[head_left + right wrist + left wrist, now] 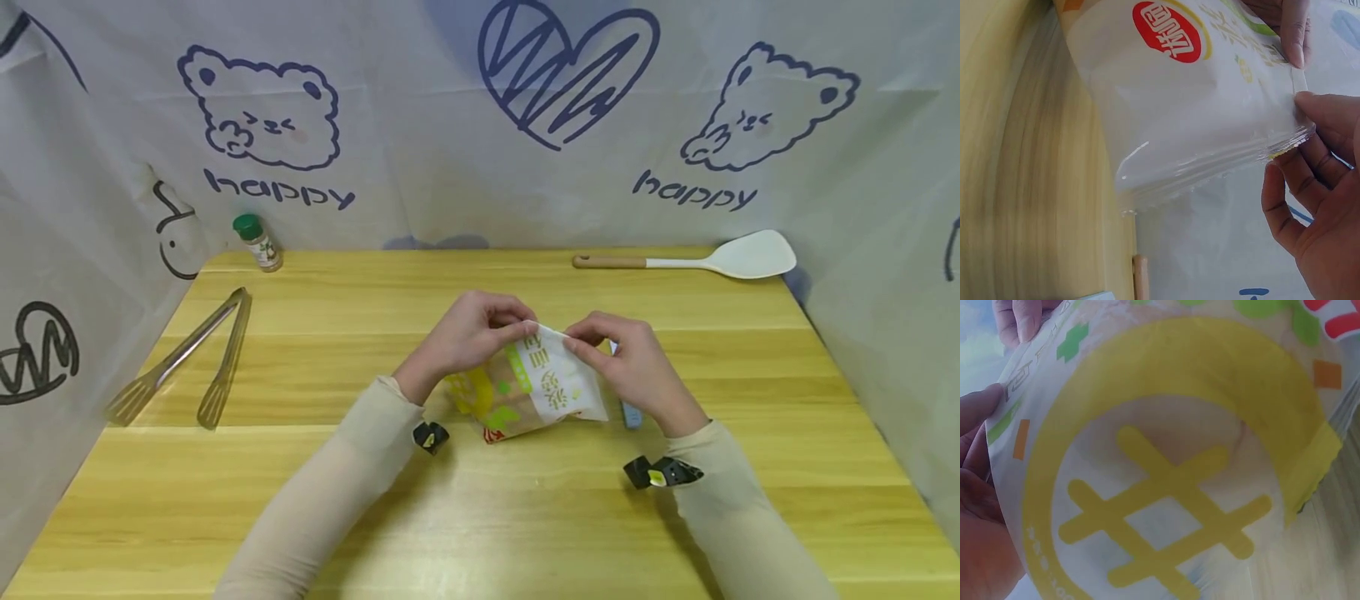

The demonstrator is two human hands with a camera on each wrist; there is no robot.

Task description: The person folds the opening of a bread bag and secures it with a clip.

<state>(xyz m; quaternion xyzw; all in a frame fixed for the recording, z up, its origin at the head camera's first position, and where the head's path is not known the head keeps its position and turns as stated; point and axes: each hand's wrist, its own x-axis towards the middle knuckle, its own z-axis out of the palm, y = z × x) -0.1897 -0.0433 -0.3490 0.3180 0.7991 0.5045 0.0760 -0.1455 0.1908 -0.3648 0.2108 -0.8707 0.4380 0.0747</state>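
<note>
The bag point(517, 392) is at the centre of the head view, tilted, with both hands on its white upper edge. The left hand point(472, 333) pinches that edge between thumb and curled fingers, and the right hand point(633, 358) pinches it just beside, toward the corner; in the right wrist view its thumb lies on one face of the bag with fingers behind. Whether the bag's lower edge touches the table point(525, 517) cannot be told. A light blue thing point(632, 414) lies right of centre, mostly covered by the right hand and the bag, so what it is cannot be made out. The bag fills most of the left wrist view, hiding much of the left hand there. Near the left edge of the table, the tongs point(197, 342) lie with their arms spread and slotted ends toward the lower left. Above them, at upper left, a jar point(264, 250) with a green lid stands by the cloth point(435, 125). At upper right, the spatula point(678, 263) lies along the back edge, white blade to the right, wooden handle to the left, well apart from the hands. The cloth, printed with bears and a heart, hangs behind and at both sides. Dark devices sit at the left cuff point(397, 392) and right cuff point(701, 446).
</note>
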